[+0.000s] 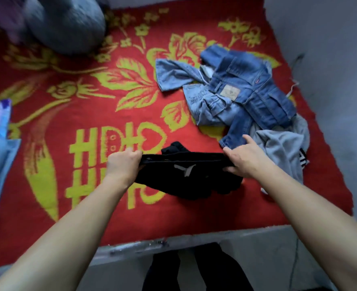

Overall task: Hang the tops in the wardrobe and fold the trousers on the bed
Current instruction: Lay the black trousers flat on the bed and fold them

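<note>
Holding the black trousers [186,175] by the waistband over the near half of the bed [89,217]: left hand [122,162] curled round one end of the band, right hand [244,160] pinching the other, both arms stretched forward, band taut between them. Fabric looks soft, light and limp, legs sagging in a heap on the red blanket, so I'd say the waistband corners are the sane grip and it needs laying flat before any fold. Jeans pile [246,89] and grey garment [282,148] lie just beyond the right hand, not yet folded
</note>
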`<state>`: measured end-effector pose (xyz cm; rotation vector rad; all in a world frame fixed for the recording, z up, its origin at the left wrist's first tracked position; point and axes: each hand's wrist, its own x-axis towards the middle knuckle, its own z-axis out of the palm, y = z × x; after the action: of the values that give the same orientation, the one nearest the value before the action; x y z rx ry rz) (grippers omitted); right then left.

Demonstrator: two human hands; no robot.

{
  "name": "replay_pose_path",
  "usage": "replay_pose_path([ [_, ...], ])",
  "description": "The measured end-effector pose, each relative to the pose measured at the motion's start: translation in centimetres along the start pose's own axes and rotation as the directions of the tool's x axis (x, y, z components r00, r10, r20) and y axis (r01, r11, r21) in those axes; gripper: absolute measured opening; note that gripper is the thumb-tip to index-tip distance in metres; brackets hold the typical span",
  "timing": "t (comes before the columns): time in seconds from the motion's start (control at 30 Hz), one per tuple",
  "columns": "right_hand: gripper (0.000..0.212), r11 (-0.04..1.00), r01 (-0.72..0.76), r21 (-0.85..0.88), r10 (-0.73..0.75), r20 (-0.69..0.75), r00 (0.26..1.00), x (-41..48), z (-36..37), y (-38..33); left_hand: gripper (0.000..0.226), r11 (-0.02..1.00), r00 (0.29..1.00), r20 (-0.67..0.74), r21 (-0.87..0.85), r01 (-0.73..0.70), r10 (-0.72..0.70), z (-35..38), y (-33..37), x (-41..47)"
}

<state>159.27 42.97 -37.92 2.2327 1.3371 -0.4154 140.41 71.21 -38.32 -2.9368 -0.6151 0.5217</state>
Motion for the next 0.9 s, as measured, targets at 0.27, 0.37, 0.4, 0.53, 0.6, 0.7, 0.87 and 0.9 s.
replay_pose_path([
  [0.27,0.029,0.979,-0.198,-0.037,0.172,-0.356,0.918,-2.1,-21.1,0.5,0.015,0.980,0.957,-0.284,0.168,0.103,-0.052,-15.4,-11.4,-4.8],
  [0.37,0.028,0.955,-0.290,0.065,0.270,-0.598,0.754,-4.3,-29.9,1.8,0.012,0.975,0.845,-0.526,0.123,0.187,-0.096,-23.4,-16.0,-6.9],
  [0.4,0.030,0.950,-0.290,0.115,0.289,-0.671,0.683,-5.2,-32.8,2.1,0.012,0.975,0.795,-0.595,0.085,0.206,-0.116,-26.1,-17.5,-7.7],
  [0.53,0.039,0.937,-0.300,0.182,0.289,-0.884,0.367,-9.0,-42.0,2.9,0.008,0.967,0.587,-0.780,-0.086,0.241,-0.215,-35.6,-22.0,-11.3],
  [0.6,0.039,0.939,-0.287,0.191,0.268,-0.928,0.258,-10.5,-44.5,2.8,0.010,0.959,0.505,-0.828,-0.132,0.249,-0.245,-38.1,-23.2,-12.7],
  [0.7,0.036,0.937,-0.271,0.221,0.287,-0.928,0.235,-11.2,-45.7,2.0,0.014,0.950,0.425,-0.855,-0.219,0.224,-0.297,-38.0,-23.6,-13.9],
  [0.87,0.028,0.928,-0.226,0.296,0.372,-0.764,0.528,-9.0,-40.2,-1.3,0.016,0.953,0.595,-0.750,-0.171,0.249,-0.290,-28.5,-20.9,-13.1],
  [0.9,0.026,0.925,-0.229,0.303,0.379,-0.702,0.603,-8.4,-38.0,-2.3,0.015,0.955,0.683,-0.671,-0.156,0.251,-0.289,-25.7,-20.0,-13.0],
])
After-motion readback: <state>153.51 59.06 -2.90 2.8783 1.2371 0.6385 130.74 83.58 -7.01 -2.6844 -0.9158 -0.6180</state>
